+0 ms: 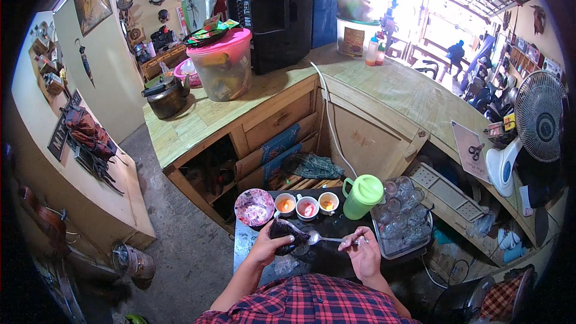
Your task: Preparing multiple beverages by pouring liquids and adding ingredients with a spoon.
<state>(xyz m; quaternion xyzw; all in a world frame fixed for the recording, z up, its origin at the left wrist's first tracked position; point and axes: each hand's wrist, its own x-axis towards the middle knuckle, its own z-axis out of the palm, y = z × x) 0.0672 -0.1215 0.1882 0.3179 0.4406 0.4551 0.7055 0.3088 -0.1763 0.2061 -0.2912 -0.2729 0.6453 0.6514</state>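
Observation:
My left hand [267, 246] is closed round a dark, purplish-black hollow thing [283, 230], whose exact kind I cannot make out. In my right hand [363, 253] is the handle of a metal spoon [327, 239], held lightly with the fingers. Its bowl is tipped toward the dark thing's opening and carries something whitish. Beyond my hands stand a pink-and-white patterned bowl [254, 191] and three white cups: one with orange contents [285, 213], one with pinkish-red [307, 217], one with yellow-orange [328, 211].
A lidded green pitcher [363, 197] stands right of the cups, beside a tray [408, 251] of upturned glasses [405, 204]. All rest on a dark low table [327, 267]. A wooden counter [288, 91] bends round, bearing a kettle [167, 99], pink-lidded tub [221, 69], black speaker [270, 18] and fan [507, 165].

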